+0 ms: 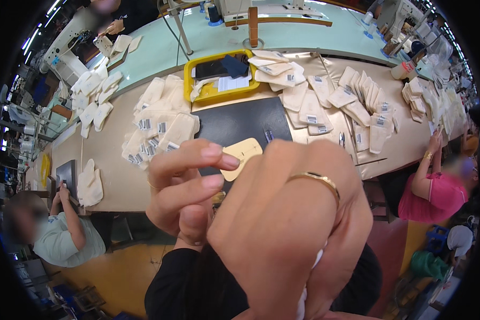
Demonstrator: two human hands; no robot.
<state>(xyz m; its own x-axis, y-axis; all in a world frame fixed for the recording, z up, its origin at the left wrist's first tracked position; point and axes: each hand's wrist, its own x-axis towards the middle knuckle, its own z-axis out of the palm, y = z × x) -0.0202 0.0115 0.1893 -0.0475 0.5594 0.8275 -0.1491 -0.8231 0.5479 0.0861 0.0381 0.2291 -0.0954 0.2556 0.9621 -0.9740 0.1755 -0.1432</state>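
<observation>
My right hand, wearing a gold ring, is raised very close to the camera and closed, its back covering much of the view. A thin white strip shows along its lower side; what the fingers hold, if anything, is hidden. Just left of it, my left hand has its fingers loosely bent and apart, with nothing visible in them. Its fingertips overlap a cream card template with drawn lines, seen against a dark mat. I cannot tell whether they touch the card.
Cream fabric pieces with labels lie in piles left and right. Behind the mat stands a yellow tray with a dark phone. Small snips lie at right. Co-workers sit left and right.
</observation>
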